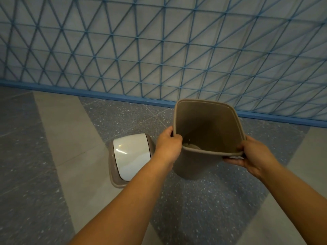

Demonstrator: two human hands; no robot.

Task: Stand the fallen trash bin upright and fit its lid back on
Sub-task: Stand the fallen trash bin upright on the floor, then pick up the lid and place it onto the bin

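Gripping bin point(198, 163) rim, both hands | lid point(131, 156) on floor point(53, 156)

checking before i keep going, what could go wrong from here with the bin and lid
1. The bin is held only by its rim, the left hand and right hand pinching opposite corners; the thin rim could flex or slip.
2. It looks tilted, so it may tip again if set down unevenly.
3. The lid lies on the floor right beside the bin; the base could land on it.
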